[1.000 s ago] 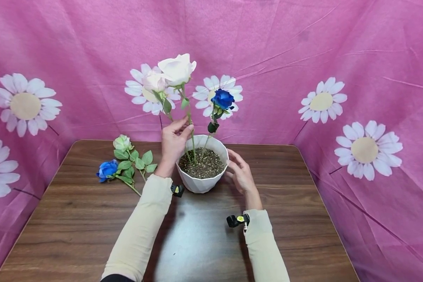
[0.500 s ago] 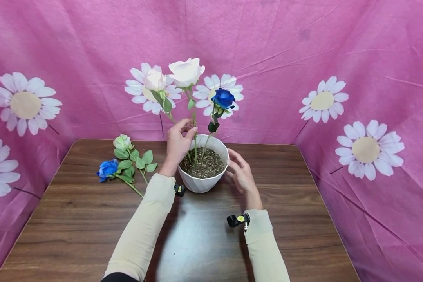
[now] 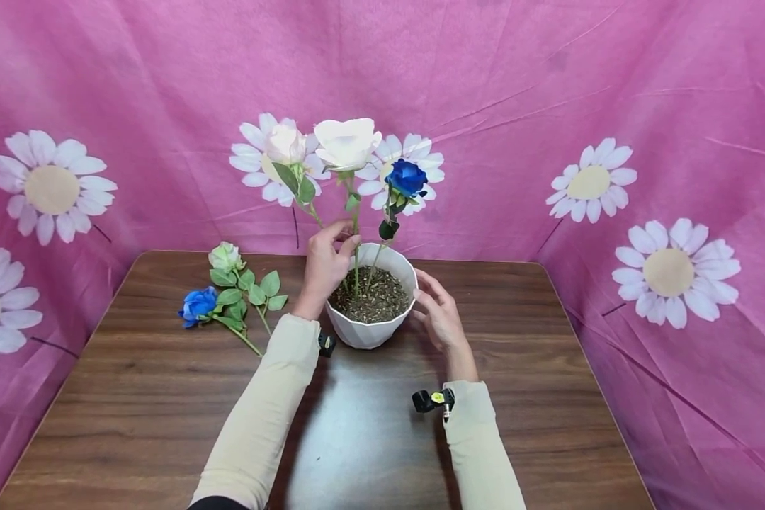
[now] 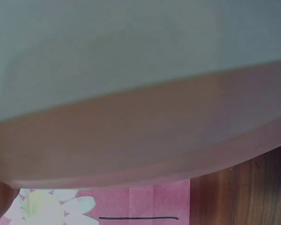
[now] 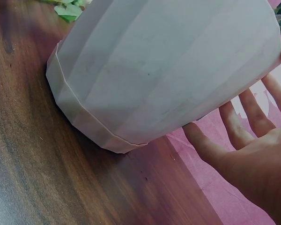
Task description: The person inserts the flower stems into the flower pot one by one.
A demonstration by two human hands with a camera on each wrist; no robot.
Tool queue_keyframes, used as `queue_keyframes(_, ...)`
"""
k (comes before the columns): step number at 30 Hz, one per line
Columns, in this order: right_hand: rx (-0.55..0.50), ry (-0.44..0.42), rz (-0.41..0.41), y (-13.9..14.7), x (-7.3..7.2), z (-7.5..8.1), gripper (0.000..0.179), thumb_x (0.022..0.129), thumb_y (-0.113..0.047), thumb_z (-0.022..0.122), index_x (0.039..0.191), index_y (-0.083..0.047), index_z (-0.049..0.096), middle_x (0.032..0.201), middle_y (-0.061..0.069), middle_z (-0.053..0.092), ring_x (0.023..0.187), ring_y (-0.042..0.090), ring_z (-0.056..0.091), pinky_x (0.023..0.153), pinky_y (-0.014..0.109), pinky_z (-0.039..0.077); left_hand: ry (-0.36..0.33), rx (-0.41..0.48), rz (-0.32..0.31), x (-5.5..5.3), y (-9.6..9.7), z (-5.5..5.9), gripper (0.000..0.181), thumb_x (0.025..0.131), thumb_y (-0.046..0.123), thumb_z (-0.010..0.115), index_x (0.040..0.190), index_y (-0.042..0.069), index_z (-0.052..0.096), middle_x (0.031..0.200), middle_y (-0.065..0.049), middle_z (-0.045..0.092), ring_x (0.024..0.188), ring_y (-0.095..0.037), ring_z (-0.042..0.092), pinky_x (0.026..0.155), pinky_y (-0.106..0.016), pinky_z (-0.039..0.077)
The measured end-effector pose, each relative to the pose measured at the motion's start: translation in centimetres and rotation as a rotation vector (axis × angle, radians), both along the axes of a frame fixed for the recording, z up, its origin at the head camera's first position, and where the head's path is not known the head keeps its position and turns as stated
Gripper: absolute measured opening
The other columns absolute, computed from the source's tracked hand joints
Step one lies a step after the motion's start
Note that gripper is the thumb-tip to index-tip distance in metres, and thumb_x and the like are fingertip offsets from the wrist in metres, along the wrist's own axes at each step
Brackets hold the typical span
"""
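My left hand (image 3: 325, 268) pinches the green stem of a large white rose (image 3: 347, 145) between thumb and fingers, above the left rim of a white faceted flowerpot (image 3: 365, 335). The stem runs down into the dark soil (image 3: 379, 301). A pale pink rose (image 3: 285, 145) leans left behind that hand, and a blue rose (image 3: 408, 178) stands at the right, both in the pot. On the pot's right side rest the fingertips of my right hand (image 3: 445, 315), its fingers extended along the wall in the right wrist view. A blurred pale surface fills most of the left wrist view.
Left of the pot, a second blue rose (image 3: 199, 306) and a greenish-white rose (image 3: 226, 256) lie on the brown wooden table (image 3: 523, 425). A pink cloth (image 3: 484, 57) printed with daisies hangs behind and beside the table.
My left hand has moved slightly right and down with the white rose, whose bloom now stands lower, more upright and farther from the pale pink one. My right hand has stayed at the pot.
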State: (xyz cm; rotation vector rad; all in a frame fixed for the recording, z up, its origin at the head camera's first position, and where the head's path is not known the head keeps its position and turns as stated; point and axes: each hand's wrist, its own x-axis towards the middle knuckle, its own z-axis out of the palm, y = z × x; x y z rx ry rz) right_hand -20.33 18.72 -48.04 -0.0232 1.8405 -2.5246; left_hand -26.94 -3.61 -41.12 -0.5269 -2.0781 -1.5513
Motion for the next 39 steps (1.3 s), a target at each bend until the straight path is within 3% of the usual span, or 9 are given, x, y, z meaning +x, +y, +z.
queue_keyframes(5, 0.005, 0.060, 0.039, 0.6, -0.1, -0.2, 0.052, 0.099, -0.008, 0.058, 0.150, -0.001, 0.046, 0.134, 0.008, 0.053, 0.113, 0.021, 0.056, 0.091, 0.043, 0.054, 0.003, 0.025, 0.036, 0.1, 0.3, -0.1, 0.013, 0.089, -0.005, 0.071, 0.102, -0.005, 0.072, 0.091, -0.019, 0.073, 0.083, -0.033, 0.069, 0.068, -0.038, 0.055)
queue_keyframes(9, -0.014, 0.110, 0.032, 1.8, 0.0, -1.0, 0.048, 0.099, -0.012, 0.064, 0.146, -0.009, 0.055, 0.135, 0.007, 0.055, 0.113, 0.022, 0.058, 0.089, 0.041, 0.057, -0.023, 0.008, -0.017, 0.1, 1.2, -0.2, 0.015, 0.091, -0.001, 0.071, 0.106, -0.003, 0.073, 0.095, -0.017, 0.074, 0.088, -0.031, 0.070, 0.070, -0.035, 0.056)
queue_keyframes(19, -0.034, 0.019, 0.010, 0.8, 0.5, -0.4, 0.051, 0.102, 0.000, 0.052, 0.151, 0.005, 0.039, 0.139, 0.015, 0.049, 0.113, 0.023, 0.057, 0.090, 0.039, 0.056, -0.012, -0.017, -0.003, 0.4, 0.8, -0.7, 0.008, 0.091, -0.001, 0.072, 0.099, 0.000, 0.075, 0.089, -0.014, 0.075, 0.084, -0.028, 0.070, 0.076, -0.040, 0.058)
queue_keyframes(25, -0.036, -0.002, -0.011, 0.6, 0.4, -0.2, 0.052, 0.101, 0.002, 0.050, 0.151, 0.005, 0.038, 0.130, 0.006, 0.055, 0.112, 0.022, 0.058, 0.087, 0.037, 0.057, -0.012, -0.037, -0.012, 0.4, 0.7, -0.6, 0.010, 0.090, -0.002, 0.073, 0.100, -0.002, 0.075, 0.091, -0.015, 0.075, 0.085, -0.028, 0.070, 0.079, -0.041, 0.058)
queue_keyframes(32, -0.040, -0.009, 0.012, 0.3, 0.1, -0.3, 0.052, 0.101, 0.000, 0.050, 0.152, 0.004, 0.039, 0.138, 0.012, 0.051, 0.114, 0.024, 0.057, 0.091, 0.042, 0.056, 0.020, -0.071, -0.018, 0.5, 0.4, -0.5, 0.010, 0.092, 0.001, 0.073, 0.099, -0.004, 0.076, 0.098, -0.015, 0.076, 0.090, -0.030, 0.072, 0.083, -0.042, 0.059)
queue_keyframes(39, -0.034, -0.005, 0.006, 0.0, -0.2, -0.2, 0.053, 0.101, 0.000, 0.050, 0.152, 0.004, 0.038, 0.137, 0.010, 0.051, 0.115, 0.024, 0.055, 0.092, 0.043, 0.055, 0.005, -0.091, -0.021, 0.6, 0.3, -0.4, 0.011, 0.092, 0.003, 0.074, 0.100, -0.003, 0.076, 0.095, -0.015, 0.075, 0.086, -0.029, 0.072, 0.078, -0.041, 0.059)
